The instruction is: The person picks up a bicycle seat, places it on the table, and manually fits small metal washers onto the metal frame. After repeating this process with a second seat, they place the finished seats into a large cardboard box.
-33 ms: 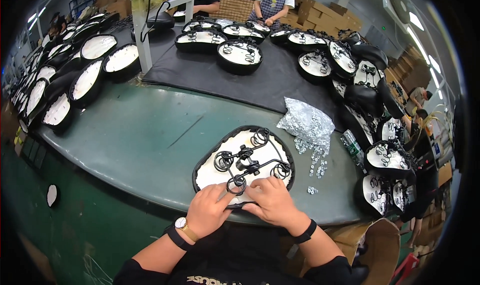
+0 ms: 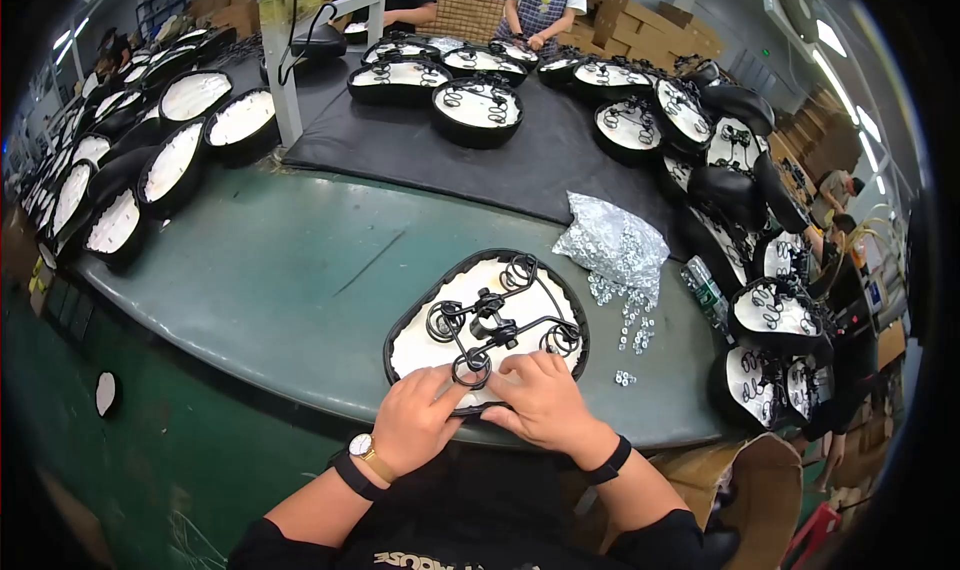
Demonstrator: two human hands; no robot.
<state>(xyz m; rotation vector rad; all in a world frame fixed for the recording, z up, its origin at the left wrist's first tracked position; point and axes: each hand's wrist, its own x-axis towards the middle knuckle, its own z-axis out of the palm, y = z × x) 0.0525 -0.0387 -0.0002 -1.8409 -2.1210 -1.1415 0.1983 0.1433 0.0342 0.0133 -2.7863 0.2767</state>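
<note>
An upturned bicycle saddle (image 2: 420,345) lies at the near edge of the green table, its underside white and its rim black. A black wire spring frame (image 2: 488,322) with several coils and a central clamp sits on that underside. My left hand (image 2: 415,415) is closed on the near end of the saddle, its fingers against the left side of the nearest coil (image 2: 472,368). On that coil's other side, my right hand (image 2: 545,400) has bent fingers over the underside and its thumb along the rim. My fingers partly hide what they press on.
Right of the saddle, a clear plastic bag (image 2: 610,240) spills small metal nuts (image 2: 637,330) onto the table (image 2: 270,270). Saddles with spring frames (image 2: 770,310) pile up on the right; frameless ones (image 2: 170,165) crowd the left. A metal post (image 2: 285,100) stands behind. Two people work across the table.
</note>
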